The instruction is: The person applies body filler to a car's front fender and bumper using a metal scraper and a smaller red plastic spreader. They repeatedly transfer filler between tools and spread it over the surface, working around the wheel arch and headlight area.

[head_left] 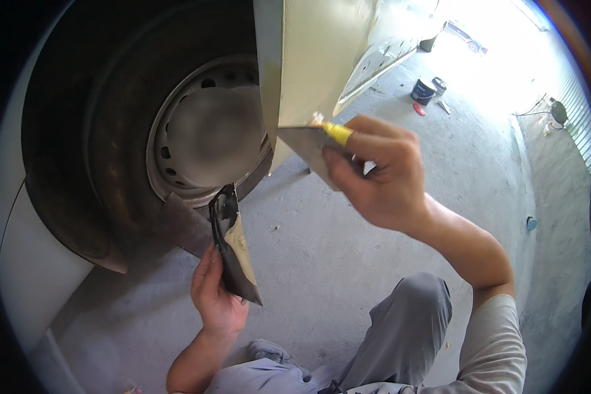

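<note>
My left hand (215, 295) is closed on a dark flat mixing board (246, 289), held tilted below the wheel. Beige filler paste (238, 246) and a glossy black patch are on its face. In my right hand (387, 174) is a thin grey filler spreader (308, 151), its upper edge at the lower corner of the cream body panel (315, 59). A yellow piece (338, 133) shows at my index fingertip, with a small pale blob at its end; what it is I cannot make out. Contact between spreader and panel is unclear.
A tyre (92, 144) with a steel wheel (157, 148) fills the left, beside a white body panel (33, 243). Farther off on the concrete floor (308, 230) stand a dark tub (423, 92), a smaller can (439, 85) and a red item (419, 109). A blue cap-like object (531, 224) lies right.
</note>
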Demonstrator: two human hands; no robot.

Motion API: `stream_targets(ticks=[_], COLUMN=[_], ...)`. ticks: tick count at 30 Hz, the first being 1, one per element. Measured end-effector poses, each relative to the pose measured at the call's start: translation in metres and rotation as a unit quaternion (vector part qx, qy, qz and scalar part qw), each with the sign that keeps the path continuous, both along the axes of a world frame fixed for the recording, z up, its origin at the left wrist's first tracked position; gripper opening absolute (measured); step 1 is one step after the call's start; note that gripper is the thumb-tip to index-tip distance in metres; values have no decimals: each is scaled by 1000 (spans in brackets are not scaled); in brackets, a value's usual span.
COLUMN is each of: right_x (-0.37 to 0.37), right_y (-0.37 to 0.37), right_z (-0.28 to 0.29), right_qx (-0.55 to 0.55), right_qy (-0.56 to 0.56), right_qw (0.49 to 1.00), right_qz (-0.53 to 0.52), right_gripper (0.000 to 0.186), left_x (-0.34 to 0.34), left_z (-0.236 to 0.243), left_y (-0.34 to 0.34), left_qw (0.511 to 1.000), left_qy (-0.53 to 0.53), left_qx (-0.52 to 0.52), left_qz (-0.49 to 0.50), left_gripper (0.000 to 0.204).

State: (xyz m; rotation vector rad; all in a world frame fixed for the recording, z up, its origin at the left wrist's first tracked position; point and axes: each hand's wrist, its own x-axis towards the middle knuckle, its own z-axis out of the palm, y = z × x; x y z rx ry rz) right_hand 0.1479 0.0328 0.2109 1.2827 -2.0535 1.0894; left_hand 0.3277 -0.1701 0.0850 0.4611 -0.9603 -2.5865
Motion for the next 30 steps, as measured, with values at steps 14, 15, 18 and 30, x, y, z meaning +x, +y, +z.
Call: stream_targets(ticks=[14, 15, 18, 30], right_x=[1, -3, -25, 14], right_y=[23, 29, 25, 1], right_z=[-18, -8, 6, -77], right_qx=[-14, -13, -43, -33], right_qy=[92, 63, 121, 178], right_qw=[994, 997, 992, 967], right_qz=[52, 30, 18, 176], right_gripper=[23, 22, 16, 14], left_x=[-3, -4, -6, -10], left_z=[8, 6, 2, -3], left_y=[4, 5, 7, 6], left_qw=[997, 997, 993, 997], left_qy=[11, 22, 68, 47], left_qx=[71, 73, 63, 18], left_qz=[3, -13, -69, -57], left_gripper=[36, 36, 36, 32])
